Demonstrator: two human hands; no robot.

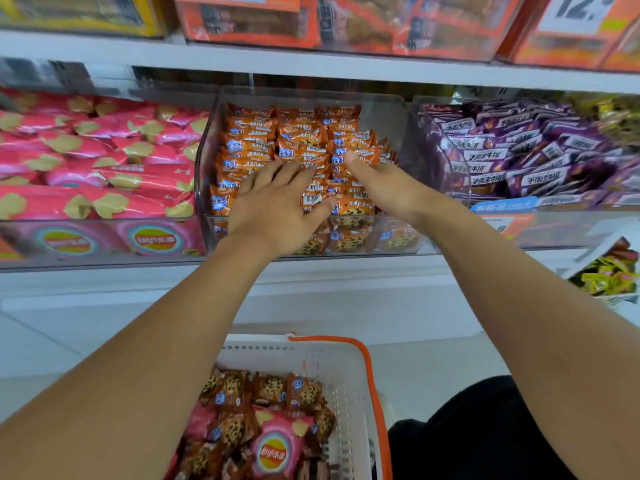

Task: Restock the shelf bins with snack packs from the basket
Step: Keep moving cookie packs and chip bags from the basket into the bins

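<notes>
Both arms reach forward and up from the lower corners, nearly straight, into the clear middle bin [384, 109] on the shelf [311, 271]. The left hand [273, 206] lies palm down on the orange cookie packs [263, 143], fingers spread and nearly straight, pointing away, thumb out to the right; its grip is released, pressing flat and clasping nothing. The right hand [384, 185] is turned more on edge at the right side of the same heap, one finger stretched up and left with its tip on a pack; its other fingers are hidden behind the hand among the packs at the bin's right, so whether that grip is clenched on a pack cannot be told. The two hands are near each other, with a few packs showing between them. To the left sits a bin of pink chip bags [97, 161], to the right a bin of purple packs [512, 157]. Below, between the forearms, a white basket [332, 355] with an orange handle [370, 375] holds more cookie packs and a pink chip bag [277, 445].
</notes>
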